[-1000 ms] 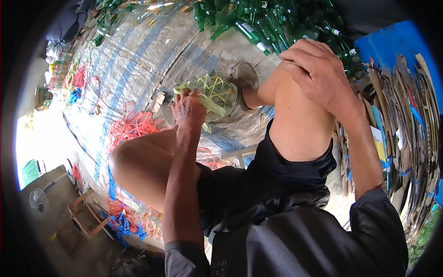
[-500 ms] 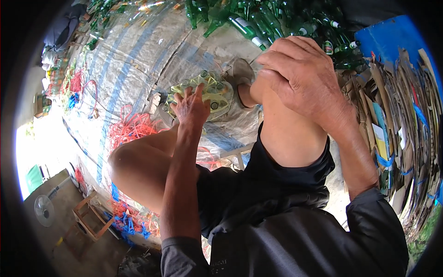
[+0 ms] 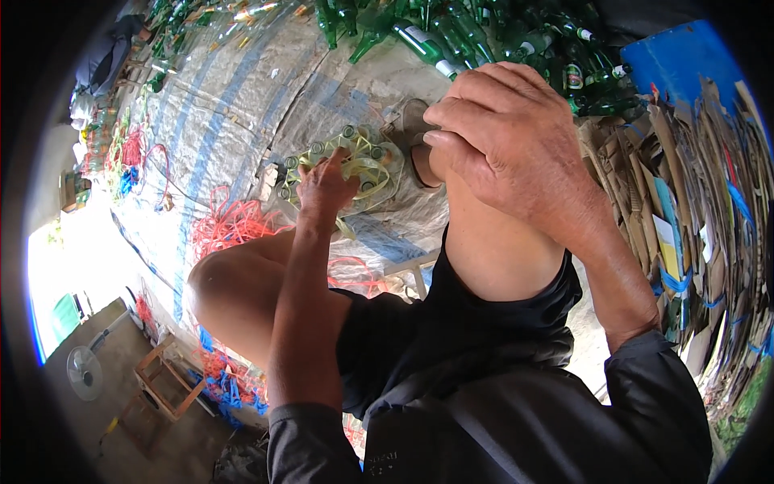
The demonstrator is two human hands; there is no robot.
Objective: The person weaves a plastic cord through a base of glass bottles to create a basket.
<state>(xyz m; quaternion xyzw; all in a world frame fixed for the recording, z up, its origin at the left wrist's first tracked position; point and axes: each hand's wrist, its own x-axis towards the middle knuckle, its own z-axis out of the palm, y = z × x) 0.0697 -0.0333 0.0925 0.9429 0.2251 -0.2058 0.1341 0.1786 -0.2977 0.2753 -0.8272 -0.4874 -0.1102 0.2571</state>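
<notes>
Beyond the right grip (image 3: 516, 149) lies a heap of green glass bottles (image 3: 451, 36), some with white or red labels, and to its right a blue flat panel (image 3: 685, 56) stands above stacked flattened cardboard (image 3: 701, 218) tied with blue straps. Under both grips spreads a pale woven tarp (image 3: 218, 113) with blue stripes. A tangle of red-orange strapping (image 3: 230, 226) lies just left of the left grip (image 3: 326, 189). The bundle of clear bottles bound in yellow-green strap (image 3: 355, 165) sits on the tarp beside a sandalled foot (image 3: 419, 145), directly ahead of the left grip. That grip rests on the bundle's near side, fingers narrow and bent on the strap; whether it pinches the strap, I cannot tell. The right grip rests curled loosely over the raised right knee (image 3: 492, 242), holding nothing visible.
</notes>
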